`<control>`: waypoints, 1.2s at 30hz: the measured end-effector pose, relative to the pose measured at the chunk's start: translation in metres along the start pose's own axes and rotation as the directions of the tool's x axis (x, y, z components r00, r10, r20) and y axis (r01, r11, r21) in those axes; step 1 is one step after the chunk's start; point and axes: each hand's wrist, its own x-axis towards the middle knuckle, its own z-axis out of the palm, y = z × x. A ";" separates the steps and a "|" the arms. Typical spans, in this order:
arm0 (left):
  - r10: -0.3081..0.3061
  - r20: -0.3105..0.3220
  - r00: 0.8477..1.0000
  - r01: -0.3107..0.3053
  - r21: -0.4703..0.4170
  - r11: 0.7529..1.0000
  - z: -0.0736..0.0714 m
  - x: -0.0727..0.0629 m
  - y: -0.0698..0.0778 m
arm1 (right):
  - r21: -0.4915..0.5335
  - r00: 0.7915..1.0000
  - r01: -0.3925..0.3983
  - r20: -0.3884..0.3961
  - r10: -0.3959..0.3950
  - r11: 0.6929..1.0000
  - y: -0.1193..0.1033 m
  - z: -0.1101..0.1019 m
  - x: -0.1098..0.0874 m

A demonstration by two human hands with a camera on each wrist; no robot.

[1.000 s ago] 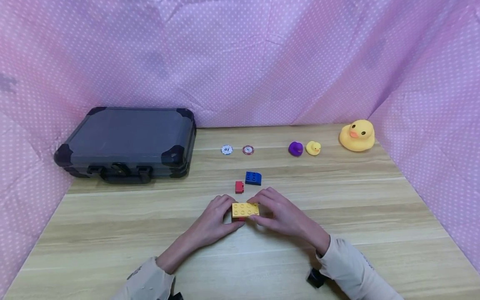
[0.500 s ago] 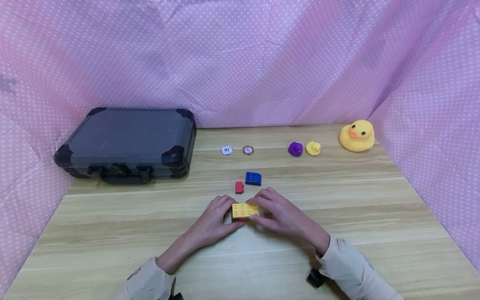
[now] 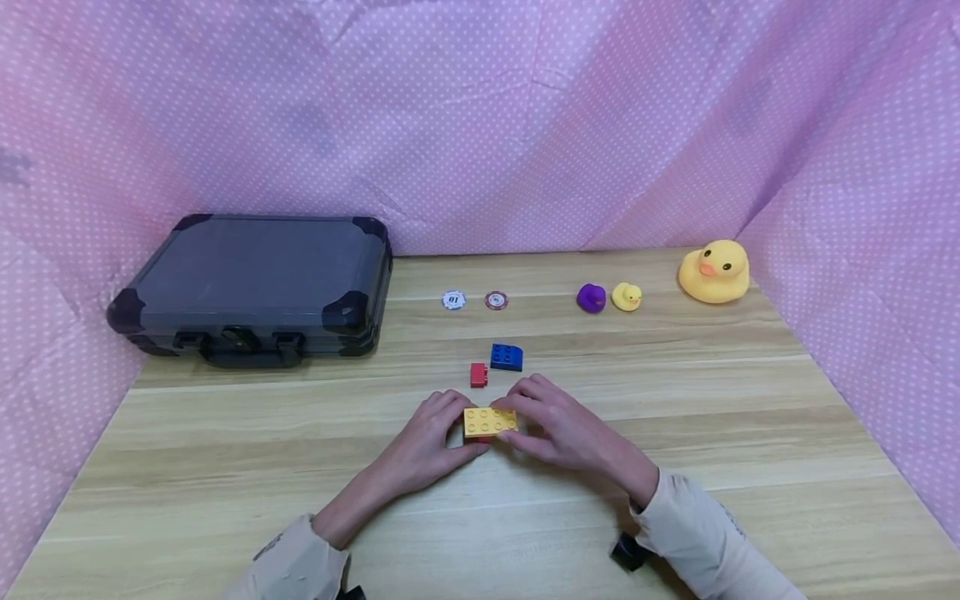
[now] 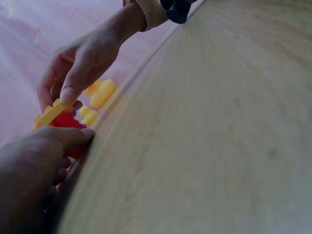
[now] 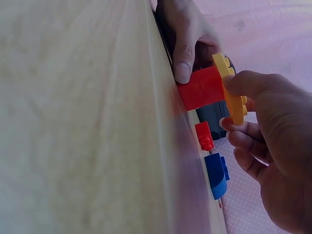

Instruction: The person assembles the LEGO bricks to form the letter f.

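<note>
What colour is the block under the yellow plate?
Red block under the yellow plate, seen best in the right wrist view.

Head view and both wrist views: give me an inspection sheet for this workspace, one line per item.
Surface: wooden table, light grain.
Job's things: yellow brick sits on a red brick, held between both hands.
Clutter: small red brick, blue brick, two chips, purple duck, small yellow duck, big yellow duck, dark case.
Grippers: left hand grips the bricks' left end; right hand pinches the yellow brick's right end.
Cables: nothing seen.
Surroundings: pink dotted cloth on three sides.
</note>
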 end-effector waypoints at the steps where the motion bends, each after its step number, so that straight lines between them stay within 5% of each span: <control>1: 0.001 0.000 1.000 -0.001 0.000 1.000 0.000 0.000 0.000 | -0.003 1.000 0.004 -0.001 -0.004 1.000 0.000 0.000 0.000; 25: 0.017 -0.007 1.000 -0.017 0.005 1.000 0.000 0.000 0.001 | 0.111 0.995 -0.096 0.016 0.095 0.989 0.001 0.000 -0.001; 36: 0.015 -0.009 1.000 -0.015 0.012 1.000 0.000 -0.001 0.000 | 0.184 0.988 -0.135 -0.051 0.147 0.974 0.015 -0.003 0.005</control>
